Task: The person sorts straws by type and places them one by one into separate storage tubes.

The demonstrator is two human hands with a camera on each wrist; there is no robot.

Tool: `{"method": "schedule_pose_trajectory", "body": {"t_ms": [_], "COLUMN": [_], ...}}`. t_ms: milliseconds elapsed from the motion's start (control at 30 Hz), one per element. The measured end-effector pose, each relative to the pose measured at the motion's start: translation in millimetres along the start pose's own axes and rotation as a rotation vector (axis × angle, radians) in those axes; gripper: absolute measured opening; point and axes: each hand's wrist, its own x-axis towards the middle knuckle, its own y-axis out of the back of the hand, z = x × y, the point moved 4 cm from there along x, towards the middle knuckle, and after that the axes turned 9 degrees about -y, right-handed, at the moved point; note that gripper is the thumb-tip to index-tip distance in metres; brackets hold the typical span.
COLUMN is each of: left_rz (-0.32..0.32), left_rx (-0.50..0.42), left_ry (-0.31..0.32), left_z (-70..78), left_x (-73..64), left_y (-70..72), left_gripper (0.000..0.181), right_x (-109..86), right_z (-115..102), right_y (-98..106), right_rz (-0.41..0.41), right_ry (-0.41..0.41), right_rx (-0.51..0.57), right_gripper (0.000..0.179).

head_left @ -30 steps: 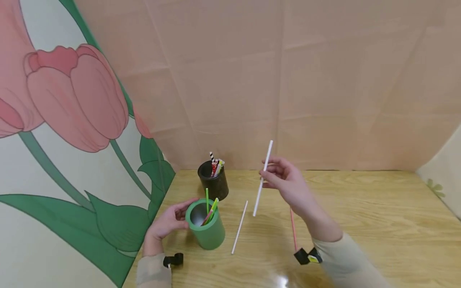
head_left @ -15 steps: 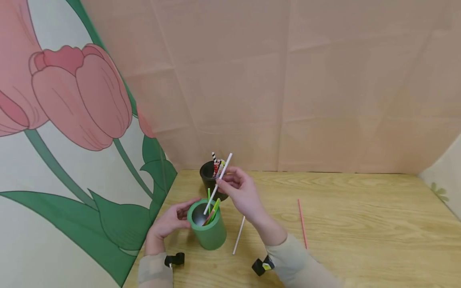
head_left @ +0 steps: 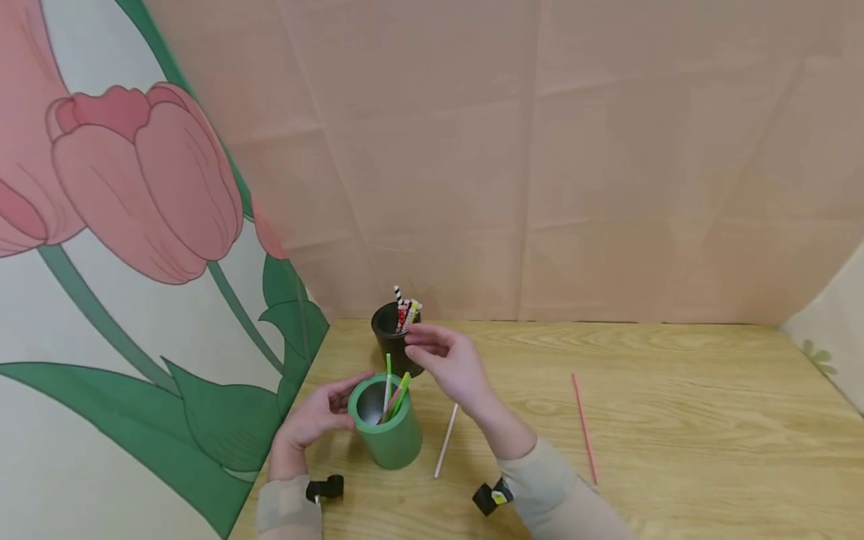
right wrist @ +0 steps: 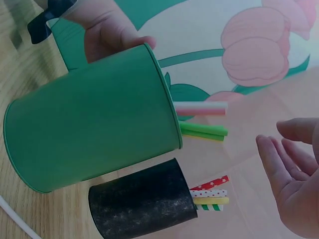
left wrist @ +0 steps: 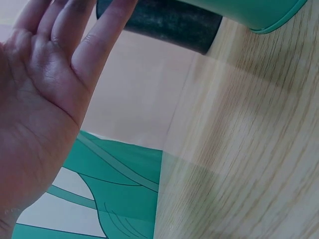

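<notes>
A green cup (head_left: 394,446) stands on the table, with green, pink and white straws (head_left: 398,396) leaning inside it. My left hand (head_left: 316,414) holds the cup from the left, thumb at the near side of the rim and fingers at the far side. Above and right of the cup, my right hand (head_left: 454,369) has its fingers apart from the thumb and nothing between them. In the right wrist view, the ends of white, pink and green straws (right wrist: 203,130) stick out past the cup's rim.
Behind the green cup stands a black cup (head_left: 391,341) with several patterned straws (head_left: 405,313). One white straw (head_left: 445,441) lies on the table right of the green cup, partly behind my right hand. A pink straw (head_left: 584,427) lies farther right. A wall rises at the back.
My right hand carried a white straw leftward to the green cup and let it go; that straw now leans inside. My left hand has stayed at the cup.
</notes>
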Motion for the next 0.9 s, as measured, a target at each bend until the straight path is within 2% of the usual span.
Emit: {"method": "schedule_pose_trajectory", "body": {"t_ms": [267,367,433,533,667,900], "left_rz": [-0.005,-0.002,-0.004,-0.01,-0.012,-0.005], "left_rx": [0.011,0.002,-0.001,-0.006,-0.01,-0.005], "left_ry": [0.012,0.019,0.016,0.004,0.0,0.009], "left_z": [0.6,0.7,0.6,0.7,0.4,0.8], "left_x": [-0.4,-0.1,0.0,-0.3,-2.8,-5.2], "left_y": [0.9,0.1,0.0,0.2,-0.3,-1.9], "left_gripper": [0.086,0.089,0.09,0.091,0.09,0.094], "right_x": [0.5,2.0,2.2,0.3,-10.9,-52.2], "right_z": [1,8,13,23,40,79], "right_y": [7,21,37,73,136,249], "right_rz": [-0.005,-0.001,0.005,0.028,0.042,0.063], "right_ry": [0.007,-0.004,-0.021,-0.056,-0.135,-0.23], "right_rx": [0.0,-0.02,-0.035,-0.064,-0.161,-0.356], "right_gripper": [0.033,0.033,0.034,0.036,0.043,0.056]}}
